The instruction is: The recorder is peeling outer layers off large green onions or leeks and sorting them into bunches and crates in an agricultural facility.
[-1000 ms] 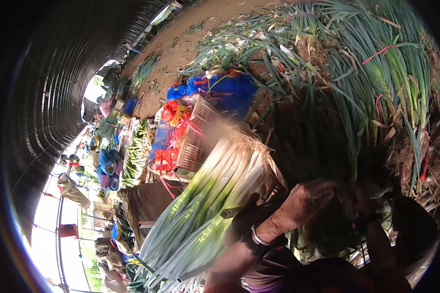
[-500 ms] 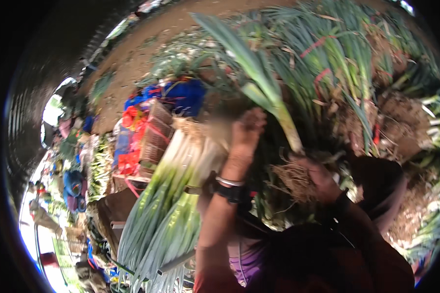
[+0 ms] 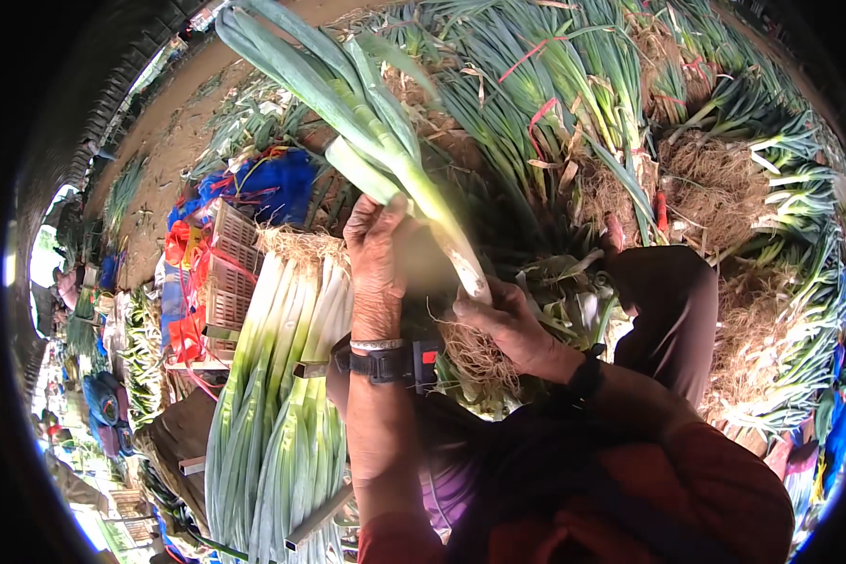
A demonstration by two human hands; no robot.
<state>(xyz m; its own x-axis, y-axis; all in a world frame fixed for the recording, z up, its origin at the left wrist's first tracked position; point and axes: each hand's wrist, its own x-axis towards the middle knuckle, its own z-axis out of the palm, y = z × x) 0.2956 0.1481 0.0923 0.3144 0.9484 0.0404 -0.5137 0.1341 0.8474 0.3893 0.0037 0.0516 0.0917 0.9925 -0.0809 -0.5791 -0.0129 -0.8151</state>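
Observation:
A single leek [image 3: 414, 188] slants across the middle, its green leaves up to the far left and its white end toward me. My right hand [image 3: 517, 329] is closed round the white end, just above the brown roots [image 3: 479, 357]. My left hand [image 3: 376, 263] pinches a pale, folded outer leaf [image 3: 359, 171] that stands off the stalk. Left of my left forearm lies a thick bundle of cleaned leeks [image 3: 273, 376], roots away from me, across a metal-barred stand [image 3: 318, 517].
A plastic crate [image 3: 230, 258] with red strips stands left of the bundle, blue sheeting [image 3: 273, 188] behind it. Tied leek bunches [image 3: 573, 103] fill the far right, and more rooted leeks [image 3: 790, 197] are heaped along the right. My knee [image 3: 667, 310] is raised at the right.
The whole view has shifted, with things now further left in it. My left hand has closed on the outer leaf, and the leek leans further left; my right hand still grips its base.

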